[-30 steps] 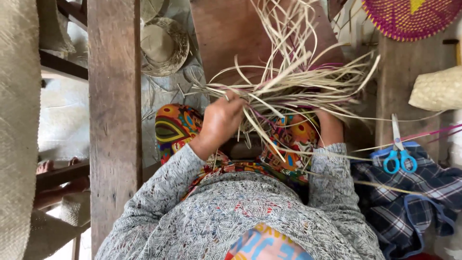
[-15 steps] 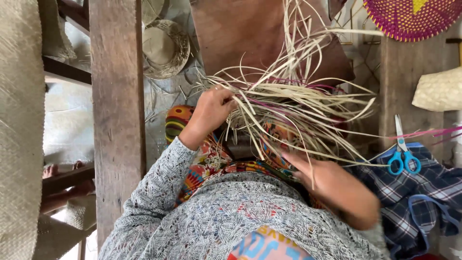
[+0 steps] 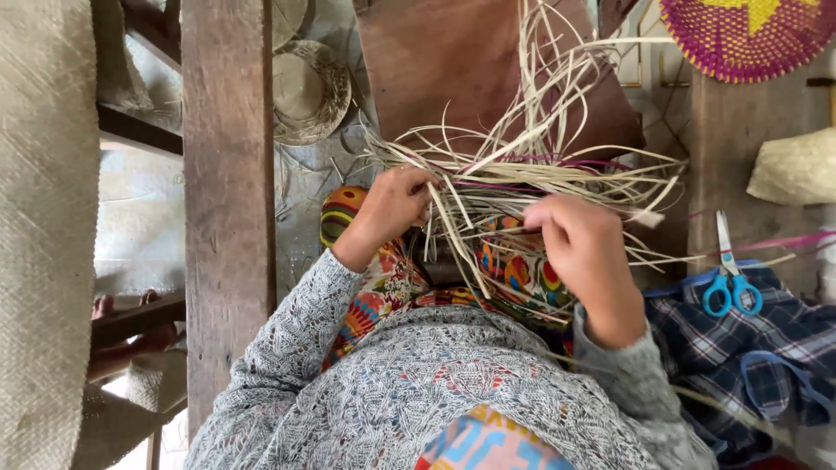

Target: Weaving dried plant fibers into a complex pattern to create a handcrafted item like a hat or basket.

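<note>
Two hands are working a bundle of pale straw strips (image 3: 522,174) over the lap, in the single head view. The left hand (image 3: 396,204) is closing around the strips at the bundle's left end, fingers curled tight. The right hand (image 3: 579,239), which half a second ago was lying low by the waist with a single strand, is now gripping the strips just right of the bundle's centre, fingers folded over them. The strip ends are fanning upward and to the right, with a few magenta strands mixed in.

On the right, blue-handled scissors (image 3: 727,278) are resting on a dark plaid cloth (image 3: 749,348). A round magenta and yellow woven mat (image 3: 749,35) is lying at the top right corner, and a pale woven piece (image 3: 797,170) is sitting below it. On the left, a wooden post (image 3: 226,200) is bounding the working space, with a straw hat (image 3: 309,91) just beyond it.
</note>
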